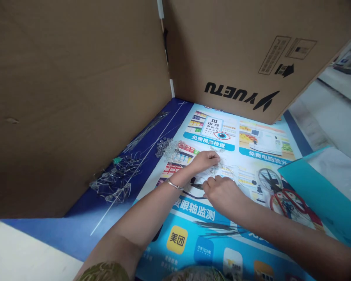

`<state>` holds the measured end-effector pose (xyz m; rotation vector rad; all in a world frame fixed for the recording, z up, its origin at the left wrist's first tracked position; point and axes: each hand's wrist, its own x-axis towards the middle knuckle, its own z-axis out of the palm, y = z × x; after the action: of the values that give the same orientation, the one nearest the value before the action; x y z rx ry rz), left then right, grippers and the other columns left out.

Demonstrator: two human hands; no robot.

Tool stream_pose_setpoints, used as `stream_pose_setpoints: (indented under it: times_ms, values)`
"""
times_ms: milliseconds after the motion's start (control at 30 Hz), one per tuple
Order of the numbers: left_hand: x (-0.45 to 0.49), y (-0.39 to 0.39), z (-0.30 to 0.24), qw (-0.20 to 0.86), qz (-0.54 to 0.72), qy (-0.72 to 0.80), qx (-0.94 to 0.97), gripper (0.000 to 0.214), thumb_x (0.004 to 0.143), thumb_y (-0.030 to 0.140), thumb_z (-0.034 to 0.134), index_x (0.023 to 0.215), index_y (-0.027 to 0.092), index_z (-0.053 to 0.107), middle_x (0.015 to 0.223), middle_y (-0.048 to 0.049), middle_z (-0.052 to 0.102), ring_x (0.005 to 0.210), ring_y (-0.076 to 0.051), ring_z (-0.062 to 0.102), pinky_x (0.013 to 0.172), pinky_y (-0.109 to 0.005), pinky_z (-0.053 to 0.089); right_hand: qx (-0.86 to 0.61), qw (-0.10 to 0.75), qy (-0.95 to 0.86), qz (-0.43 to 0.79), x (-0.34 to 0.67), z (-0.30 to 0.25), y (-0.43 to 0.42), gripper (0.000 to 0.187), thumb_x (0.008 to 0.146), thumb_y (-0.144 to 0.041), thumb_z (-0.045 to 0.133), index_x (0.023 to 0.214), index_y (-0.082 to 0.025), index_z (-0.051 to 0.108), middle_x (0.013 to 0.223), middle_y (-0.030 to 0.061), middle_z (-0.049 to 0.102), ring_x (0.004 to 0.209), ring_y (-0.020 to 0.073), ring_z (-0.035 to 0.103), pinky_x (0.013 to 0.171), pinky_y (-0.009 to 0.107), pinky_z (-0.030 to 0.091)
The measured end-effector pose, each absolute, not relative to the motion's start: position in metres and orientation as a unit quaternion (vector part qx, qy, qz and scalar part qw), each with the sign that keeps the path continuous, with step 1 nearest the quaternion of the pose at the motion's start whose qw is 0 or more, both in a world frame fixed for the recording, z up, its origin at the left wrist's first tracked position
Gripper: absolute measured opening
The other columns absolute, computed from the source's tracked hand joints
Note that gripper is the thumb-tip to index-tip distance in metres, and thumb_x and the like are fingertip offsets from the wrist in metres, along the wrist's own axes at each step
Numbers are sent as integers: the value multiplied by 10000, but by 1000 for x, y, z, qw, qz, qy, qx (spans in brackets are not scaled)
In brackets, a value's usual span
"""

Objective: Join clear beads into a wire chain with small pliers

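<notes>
My left hand [205, 160], with a silver bangle on the wrist, is closed in a pinch over the printed sheet. Just below it, my right hand [224, 194] has its fingers curled together. A thin wire with small clear beads [219, 168] runs between and beside the fingertips, and both hands appear to grip it. The exact contact is hidden by the fingers. Left of my hands lies a pile of clear beads [172, 150]. A few more clear pieces [215, 149] lie just beyond my left fingertips.
Tall cardboard panels [228, 58] wall the back and left. By the left panel lie a tangle of beaded wires [114, 181] and straight wires [148, 130]. Dark wires [219, 229] lie nearer me. Red-handled scissors [291, 201] rest at right beside a teal folder-like piece [318, 191].
</notes>
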<state>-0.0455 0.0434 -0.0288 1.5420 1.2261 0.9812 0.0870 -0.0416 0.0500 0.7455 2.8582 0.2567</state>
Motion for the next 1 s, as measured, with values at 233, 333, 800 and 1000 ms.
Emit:
stream_pose_setpoints:
  times_ms: [233, 333, 800, 1000]
  values:
    - [-45, 39, -24, 468, 415, 482, 613, 209, 769, 334, 546, 750, 154, 652, 671, -12, 651, 642, -123, 580, 635, -225, 443, 321, 10, 947, 20, 127, 57, -45, 223, 871, -382, 494, 958, -189, 564, 860, 58, 590, 795, 198, 537, 632, 293, 359]
    - [-44, 38, -24, 474, 420, 477, 609, 220, 775, 345, 542, 753, 152, 644, 665, -14, 640, 632, -121, 570, 629, -228, 446, 367, -25, 929, 27, 150, 56, -43, 255, 893, -381, 456, 1022, -189, 566, 885, 62, 596, 823, 190, 541, 661, 287, 356]
    - [-33, 25, -11, 494, 399, 497, 592, 217, 840, 366, 484, 807, 173, 577, 713, -5, 608, 666, -113, 560, 592, -200, 408, 480, -60, 872, 72, 193, 38, -14, 280, 900, -386, 440, 1022, -178, 582, 833, 62, 579, 799, 199, 526, 653, 296, 313]
    - [-25, 17, -2, 506, 377, 499, 594, 224, 883, 366, 414, 825, 176, 517, 777, 0, 596, 569, -81, 539, 546, -197, 390, 481, -63, 866, 116, 194, 36, -14, 287, 912, -374, 414, 1041, -165, 561, 823, 69, 560, 794, 211, 506, 654, 305, 302]
